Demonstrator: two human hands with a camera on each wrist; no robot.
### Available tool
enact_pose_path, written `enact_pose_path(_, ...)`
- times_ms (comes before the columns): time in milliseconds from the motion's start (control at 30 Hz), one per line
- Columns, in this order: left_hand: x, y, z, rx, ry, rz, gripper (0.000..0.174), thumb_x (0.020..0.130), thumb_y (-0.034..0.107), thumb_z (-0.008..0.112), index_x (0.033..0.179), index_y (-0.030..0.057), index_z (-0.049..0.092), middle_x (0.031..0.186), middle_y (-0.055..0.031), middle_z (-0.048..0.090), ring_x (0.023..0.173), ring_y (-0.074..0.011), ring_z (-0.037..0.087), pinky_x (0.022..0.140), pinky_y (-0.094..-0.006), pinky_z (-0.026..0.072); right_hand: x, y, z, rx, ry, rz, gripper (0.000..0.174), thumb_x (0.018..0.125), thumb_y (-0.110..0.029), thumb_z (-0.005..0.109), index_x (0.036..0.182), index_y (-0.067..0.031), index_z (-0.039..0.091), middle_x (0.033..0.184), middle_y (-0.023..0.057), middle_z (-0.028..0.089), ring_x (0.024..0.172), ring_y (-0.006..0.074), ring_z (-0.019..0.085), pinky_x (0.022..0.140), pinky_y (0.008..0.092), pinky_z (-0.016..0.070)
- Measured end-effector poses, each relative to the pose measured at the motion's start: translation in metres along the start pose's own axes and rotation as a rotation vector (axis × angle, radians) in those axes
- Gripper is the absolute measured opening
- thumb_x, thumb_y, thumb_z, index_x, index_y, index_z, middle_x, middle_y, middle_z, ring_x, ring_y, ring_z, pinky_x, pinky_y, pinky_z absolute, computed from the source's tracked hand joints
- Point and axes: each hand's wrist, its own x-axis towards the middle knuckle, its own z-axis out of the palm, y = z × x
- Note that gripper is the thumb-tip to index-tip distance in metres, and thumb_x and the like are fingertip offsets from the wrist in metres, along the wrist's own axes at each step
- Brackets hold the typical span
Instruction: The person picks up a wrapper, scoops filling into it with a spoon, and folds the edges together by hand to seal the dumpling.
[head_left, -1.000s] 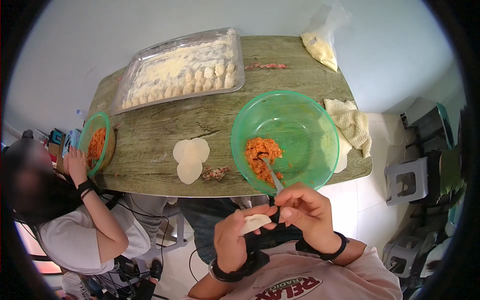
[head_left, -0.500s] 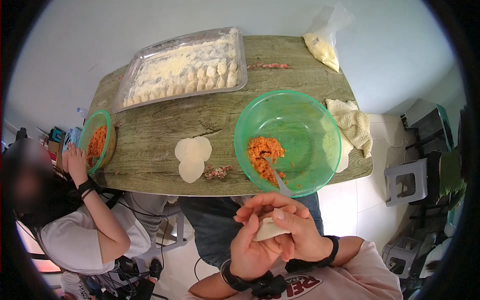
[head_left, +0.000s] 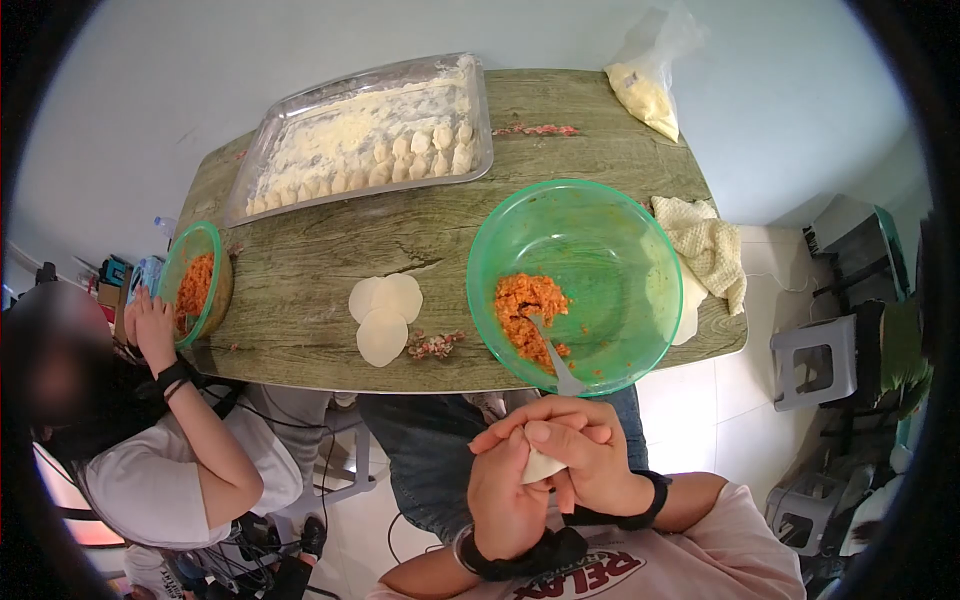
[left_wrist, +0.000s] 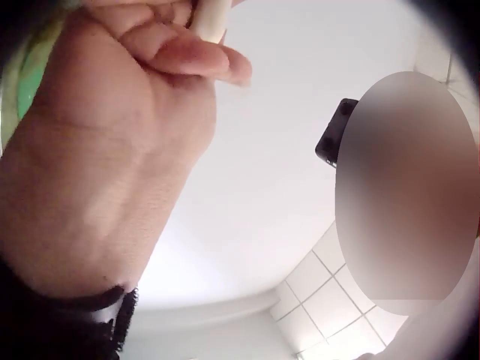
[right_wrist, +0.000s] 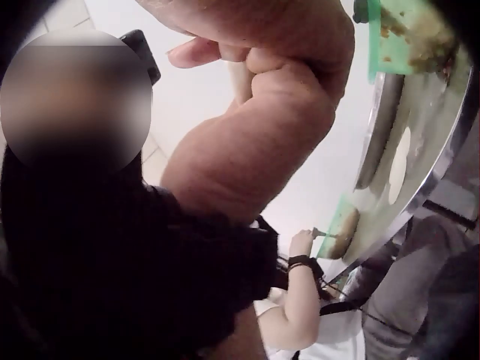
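A pale dumpling [head_left: 540, 467] is squeezed between both hands, held over the lap just in front of the table. My left hand [head_left: 503, 498] grips it from the left, while my right hand [head_left: 600, 458] folds over it with the thumb on top. Most of the dough is hidden by fingers; a white edge of the dumpling [left_wrist: 212, 21] shows in the left wrist view. Right beyond the hands stands a large green bowl [head_left: 625, 300] with orange-red filling [head_left: 530, 297] and a spoon [head_left: 562, 368] leaning in it.
Several round wrappers [head_left: 382, 337] lie overlapping left of the bowl. A metal tray [head_left: 360, 190] at the back holds floured dumplings in rows. A cloth [head_left: 700, 240] and a bag of flour [head_left: 645, 98] sit to the right. Another person's hand [head_left: 150, 325] is by a smaller green bowl [head_left: 217, 250].
My right hand has come over from beside the spoon handle to close onto the dumpling. Both hands have drawn together around it, and less of the dough shows.
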Motion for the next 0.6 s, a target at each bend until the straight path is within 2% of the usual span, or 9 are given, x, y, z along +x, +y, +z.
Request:
enact_pose_path(67,0.000,-0.003,0.002,0.100,0.081,0.028,0.050,0.097,0.026,0.023,0.117,-0.0123,0.049,0.111,-0.0243,0.058,0.074,-0.0218,0.063,0.052,-0.0234,0.0466,0.000,0.004,0.000,-0.028,0.015,-0.030,0.019,0.089,-0.010,0.052,0.094,0.0056,0.061,0.094,0.0158,0.066,0.088,0.0187,0.062,0.080,0.0288,0.0489)
enact_pose_path(133,-0.001,-0.009,-0.002,0.270,0.084,0.242,0.031,0.085,0.015,0.061,0.108,-0.0035,0.052,0.097,-0.0162,0.065,0.075,-0.0231,0.065,0.067,-0.0282,0.0491,0.002,0.009,0.001,-0.171,0.054,-0.112,0.025,0.087,-0.011,0.048,0.092,0.0095,0.062,0.092,0.0210,0.066,0.078,0.0200,0.064,0.070,0.0266,0.0518)
enact_pose_path(167,-0.001,-0.008,-0.001,0.271,0.083,0.242,0.031,0.085,0.015,0.061,0.108,-0.0035,0.052,0.097,-0.0162,0.065,0.075,-0.0231,0.065,0.067,-0.0282,0.0491,0.002,0.011,0.001,-0.170,0.054,-0.113,0.025,0.087,-0.011,0.048,0.092,0.0095,0.062,0.092,0.0210,0.066,0.078,0.0200,0.064,0.070,0.0266,0.0518)
enact_pose_path(233,0.001,-0.004,0.005,1.173,0.092,0.691,0.026,0.073,-0.006,0.067,0.095,-0.0024,0.052,0.083,-0.0126,0.067,0.072,-0.0194,0.065,0.064,-0.0274,0.0491,0.001,0.016,0.000,-0.271,0.039,-0.239,0.022,0.087,-0.008,0.046,0.090,0.0079,0.061,0.089,0.0185,0.067,0.078,0.0193,0.064,0.070,0.0273,0.0515)
enact_pose_path(333,0.009,-0.014,-0.002,1.054,0.111,0.799,0.017,0.089,0.008,0.047,0.085,-0.0047,0.058,0.078,-0.0138,0.067,0.067,-0.0187,0.066,0.053,-0.0236,0.0480,0.002,0.014,-0.001,-0.486,0.036,-0.360,0.020,0.087,-0.006,0.045,0.088,0.0066,0.061,0.087,0.0160,0.067,0.078,0.0189,0.064,0.071,0.0285,0.0512)
enact_pose_path(433,0.013,-0.015,-0.009,0.999,0.099,0.733,0.019,0.076,-0.003,0.066,0.085,0.0014,0.050,0.074,-0.0082,0.066,0.065,-0.0177,0.064,0.064,-0.0279,0.0492,0.006,0.019,0.001,-0.412,0.068,-0.328,0.019,0.087,-0.006,0.045,0.089,0.0059,0.060,0.085,0.0144,0.067,0.078,0.0183,0.064,0.072,0.0286,0.0507)
enact_pose_path(500,0.008,-0.007,-0.006,1.019,0.080,0.677,0.008,0.085,0.006,0.054,0.086,-0.0012,0.054,0.080,-0.0107,0.066,0.070,-0.0178,0.064,0.066,-0.0278,0.0496,0.003,0.021,-0.003,-0.371,0.054,-0.303,0.020,0.088,-0.011,0.048,0.093,0.0045,0.060,0.090,0.0124,0.066,0.082,0.0177,0.063,0.075,0.0268,0.0487)
enact_pose_path(567,0.006,-0.009,-0.007,1.038,0.062,0.619,0.025,0.093,0.016,0.043,0.087,-0.0038,0.058,0.086,-0.0132,0.066,0.075,-0.0179,0.064,0.067,-0.0277,0.0501,0.002,0.020,-0.008,-0.332,0.040,-0.277,0.022,0.089,-0.016,0.051,0.097,0.0030,0.060,0.094,0.0104,0.065,0.087,0.0171,0.061,0.078,0.0250,0.0467)
enact_pose_path(600,0.009,-0.013,-0.009,0.542,0.221,0.390,0.036,0.093,0.030,0.042,0.091,-0.0032,0.056,0.086,-0.0144,0.065,0.078,-0.0202,0.063,0.070,-0.0289,0.0492,0.003,0.017,-0.011,-0.280,-0.015,-0.228,0.032,0.090,-0.025,0.049,0.106,0.0026,0.056,0.101,0.0110,0.063,0.092,0.0181,0.060,0.081,0.0261,0.0461)
